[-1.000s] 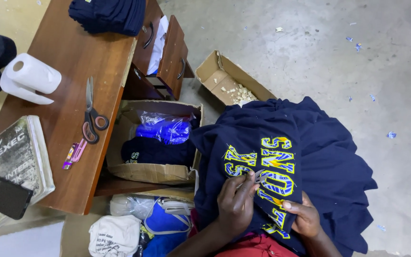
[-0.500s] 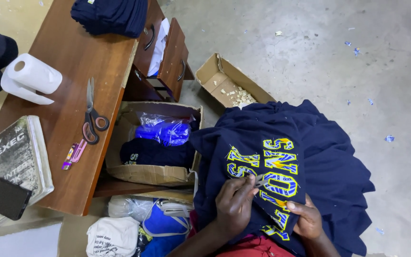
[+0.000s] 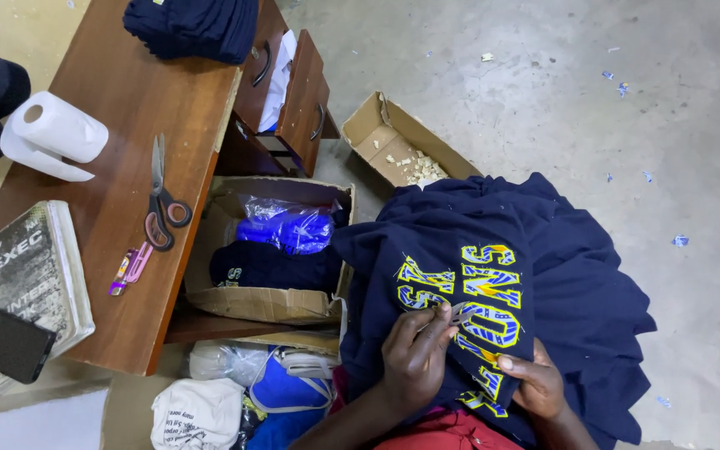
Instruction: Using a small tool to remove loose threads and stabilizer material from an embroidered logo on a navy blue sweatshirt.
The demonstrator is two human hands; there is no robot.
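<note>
Both hands work on the navy sweatshirt (image 3: 543,258) draped over our lap. Our left hand (image 3: 414,358) is curled nearly closed, fingertips pinching a small metal tool (image 3: 458,314), probably thread snips, with its tip against the yellow-and-blue lettering (image 3: 481,304); the tool is too small to say more. Our right hand (image 3: 535,385) clamps a fold of the fabric just below the letters, thumb on top, fingers hidden beneath.

We judge the trimming goes best if the right hand keeps the cloth taut and flat, so the tip catches only loose thread and not the knit or the stitched edge of a letter. Short, shallow nips beside each letter seem safer than long cuts.

Left of our knees, an open cardboard box (image 3: 268,296) holds folded navy garments and a blue plastic bag (image 3: 289,229). A smaller box (image 3: 402,150) with pale scraps lies on the concrete floor (image 3: 560,92) beyond.

On the desk (image 3: 110,92), scissors (image 3: 160,200) lie near the right edge, with a pink pen (image 3: 131,268) just below them. A paper roll (image 3: 52,133) sits at the left edge, a book (image 3: 31,275) and a black phone (image 3: 6,343) at the near left corner, and folded navy clothes (image 3: 193,25) at the far edge.
</note>
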